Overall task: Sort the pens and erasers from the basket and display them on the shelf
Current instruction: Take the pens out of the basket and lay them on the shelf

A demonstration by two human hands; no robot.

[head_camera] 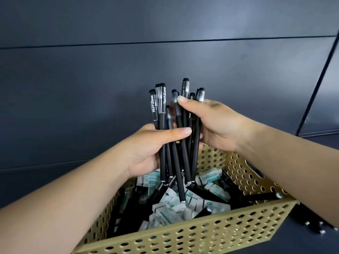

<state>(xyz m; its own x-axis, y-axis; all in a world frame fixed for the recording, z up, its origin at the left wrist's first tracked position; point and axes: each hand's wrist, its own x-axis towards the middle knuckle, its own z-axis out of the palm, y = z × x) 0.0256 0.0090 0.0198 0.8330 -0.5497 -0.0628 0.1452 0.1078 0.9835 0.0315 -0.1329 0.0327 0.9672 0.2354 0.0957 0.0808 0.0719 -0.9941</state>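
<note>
A bundle of several black pens (pixel 178 153) stands upright above the gold perforated basket (pixel 211 233), caps up. My left hand (pixel 146 149) grips the bundle around its middle from the left. My right hand (pixel 216 123) holds the same bundle from the right, thumb pressed on a pen near the caps. Inside the basket lie several wrapped white-and-green erasers (pixel 172 206) mixed with more black pens (pixel 260 196).
The basket sits on a dark shelf (pixel 311 242) in front of dark blue-grey back panels (pixel 110 79). A few black pens (pixel 311 221) lie on the shelf just right of the basket. A vertical panel edge runs at the far right.
</note>
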